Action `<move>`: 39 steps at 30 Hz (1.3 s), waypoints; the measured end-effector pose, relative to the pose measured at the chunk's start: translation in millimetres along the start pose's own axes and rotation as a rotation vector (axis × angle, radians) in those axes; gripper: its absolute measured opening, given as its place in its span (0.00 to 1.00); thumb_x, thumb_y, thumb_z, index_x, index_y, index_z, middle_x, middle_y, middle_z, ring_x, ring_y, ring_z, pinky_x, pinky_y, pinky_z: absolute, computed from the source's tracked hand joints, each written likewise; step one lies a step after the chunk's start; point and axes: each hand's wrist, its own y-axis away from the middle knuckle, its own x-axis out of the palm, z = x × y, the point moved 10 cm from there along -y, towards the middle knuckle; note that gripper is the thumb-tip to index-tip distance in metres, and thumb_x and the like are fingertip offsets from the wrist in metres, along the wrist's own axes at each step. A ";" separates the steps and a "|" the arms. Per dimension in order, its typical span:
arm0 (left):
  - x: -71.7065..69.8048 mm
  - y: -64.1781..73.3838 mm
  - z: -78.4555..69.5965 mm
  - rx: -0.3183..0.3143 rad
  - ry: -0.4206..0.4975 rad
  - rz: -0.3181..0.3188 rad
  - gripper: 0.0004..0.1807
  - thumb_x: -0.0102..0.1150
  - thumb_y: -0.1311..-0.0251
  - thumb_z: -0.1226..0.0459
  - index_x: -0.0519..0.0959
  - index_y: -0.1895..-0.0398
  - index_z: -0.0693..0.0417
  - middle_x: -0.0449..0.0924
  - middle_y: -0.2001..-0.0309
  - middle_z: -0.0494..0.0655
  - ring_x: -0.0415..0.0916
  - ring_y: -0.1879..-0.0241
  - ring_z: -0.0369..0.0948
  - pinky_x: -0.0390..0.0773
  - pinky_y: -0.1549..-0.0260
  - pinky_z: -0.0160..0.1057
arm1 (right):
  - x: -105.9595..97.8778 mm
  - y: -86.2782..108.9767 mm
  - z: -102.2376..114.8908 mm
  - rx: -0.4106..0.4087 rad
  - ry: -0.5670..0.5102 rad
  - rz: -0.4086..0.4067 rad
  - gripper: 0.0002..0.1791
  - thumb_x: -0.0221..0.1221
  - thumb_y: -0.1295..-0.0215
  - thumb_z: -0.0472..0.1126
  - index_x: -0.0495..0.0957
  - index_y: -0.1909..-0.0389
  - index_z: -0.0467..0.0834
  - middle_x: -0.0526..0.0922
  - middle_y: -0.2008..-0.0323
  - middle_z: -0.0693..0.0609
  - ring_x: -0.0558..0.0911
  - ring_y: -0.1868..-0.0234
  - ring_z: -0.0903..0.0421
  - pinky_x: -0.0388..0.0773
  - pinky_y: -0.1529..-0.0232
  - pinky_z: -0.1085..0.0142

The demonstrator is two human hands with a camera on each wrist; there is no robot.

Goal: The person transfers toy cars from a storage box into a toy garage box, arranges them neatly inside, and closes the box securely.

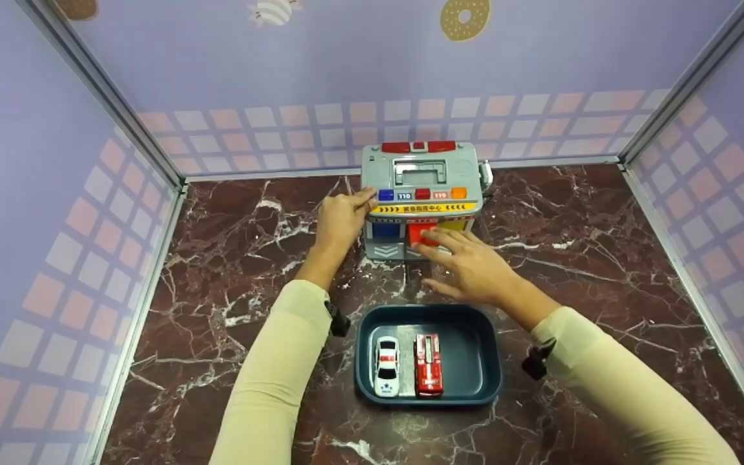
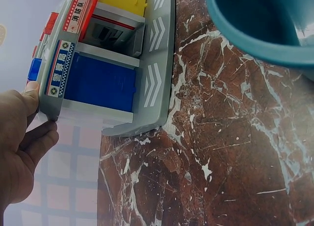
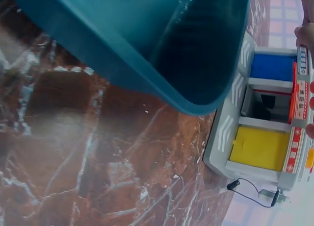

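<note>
A grey toy garage stands near the back wall, with blue, red and yellow doors along its front. Its red door is swung up and juts outward over the middle bay. The blue door and yellow door are down. My left hand grips the garage's front left roof corner, fingers at the top edge and against the side. My right hand is at the red door, its fingers spread and fingertips overlapping the door; in the right wrist view only bits of fingers show.
A dark teal tray sits in front of the garage, below my hands. Inside lie a white police car and a red fire truck. A corded grey piece hangs at the garage's right side. Patterned walls enclose the marbled table.
</note>
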 end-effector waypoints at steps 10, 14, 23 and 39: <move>-1.4 -0.5 0.6 -0.013 0.036 -0.004 0.17 0.74 0.30 0.51 0.91 0.42 0.40 0.90 0.41 0.43 0.88 0.38 0.55 0.84 0.31 0.53 | 4.8 17.3 29.8 -0.055 0.036 0.008 0.38 0.65 0.27 0.67 0.78 0.23 0.53 0.82 0.27 0.42 0.83 0.28 0.41 0.74 0.23 0.32; -2.3 -0.9 1.3 -0.012 0.032 -0.012 0.16 0.74 0.31 0.51 0.91 0.43 0.40 0.90 0.41 0.43 0.89 0.38 0.54 0.84 0.31 0.53 | 8.2 21.5 41.5 -0.059 0.041 0.036 0.37 0.64 0.26 0.68 0.78 0.24 0.54 0.82 0.26 0.43 0.84 0.29 0.42 0.72 0.23 0.30; 0.2 -0.4 2.1 -0.023 0.036 -0.002 0.16 0.73 0.30 0.51 0.91 0.43 0.41 0.90 0.41 0.43 0.89 0.38 0.54 0.84 0.30 0.53 | 10.5 34.9 63.1 -0.079 0.073 0.039 0.39 0.65 0.28 0.71 0.76 0.22 0.59 0.82 0.26 0.45 0.85 0.31 0.45 0.80 0.35 0.40; -0.6 0.6 0.5 -0.015 0.049 -0.011 0.16 0.74 0.30 0.52 0.91 0.42 0.41 0.90 0.41 0.44 0.88 0.37 0.57 0.84 0.31 0.54 | 14.5 61.5 92.5 -0.168 0.080 -0.017 0.38 0.66 0.30 0.72 0.80 0.25 0.57 0.84 0.28 0.44 0.87 0.34 0.46 0.82 0.42 0.42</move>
